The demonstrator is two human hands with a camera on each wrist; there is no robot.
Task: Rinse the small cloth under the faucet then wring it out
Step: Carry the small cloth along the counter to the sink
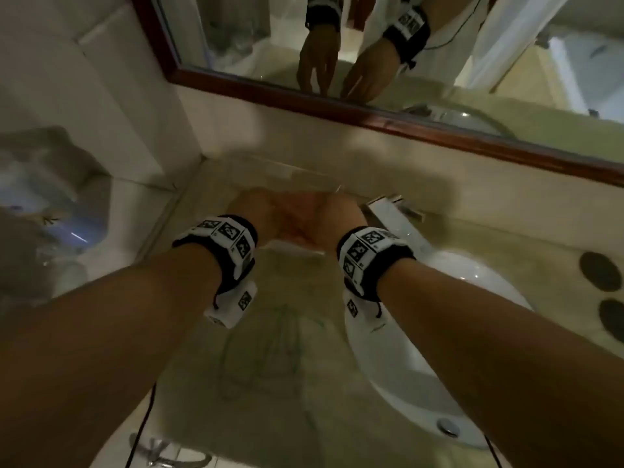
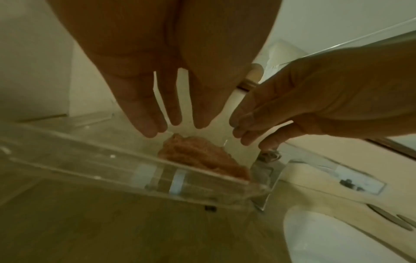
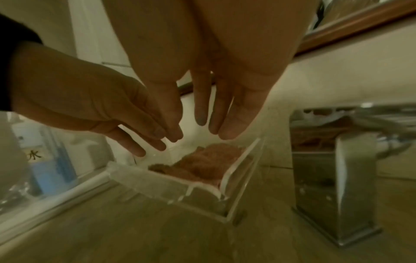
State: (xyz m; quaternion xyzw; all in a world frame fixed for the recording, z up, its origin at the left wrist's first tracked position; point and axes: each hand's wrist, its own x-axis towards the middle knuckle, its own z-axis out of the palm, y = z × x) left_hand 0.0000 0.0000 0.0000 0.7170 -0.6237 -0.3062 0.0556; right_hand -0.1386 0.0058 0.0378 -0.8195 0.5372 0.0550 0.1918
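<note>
Your left hand [image 2: 144,99]: fingers straight, spread a little, nothing in it, tips poised just above the near-left end of the cloth.

Small cloth [image 2: 200,156]: pinkish, crumpled, lying in a clear tray [image 2: 94,160] on the bench [image 2: 90,231], directly below and between both sets of fingertips, not yet touched by either. Its long axis runs from under your left fingertips away toward the faucet side, the far end close to the tray's right corner. Which end is a hem or a fold, you cannot tell; the bunching hides it.

Your right hand [image 3: 225,99]: likewise released, fingers extended, holding nothing, tips just above the cloth's right portion.

Both hands stand about equally near; judged, either could pinch first.

Faucet [image 3: 333,178]: steel, just right of your right hand, with the white basin [image 1: 456,275] beyond. The cloth must be lifted and carried rightward to reach it.
</note>
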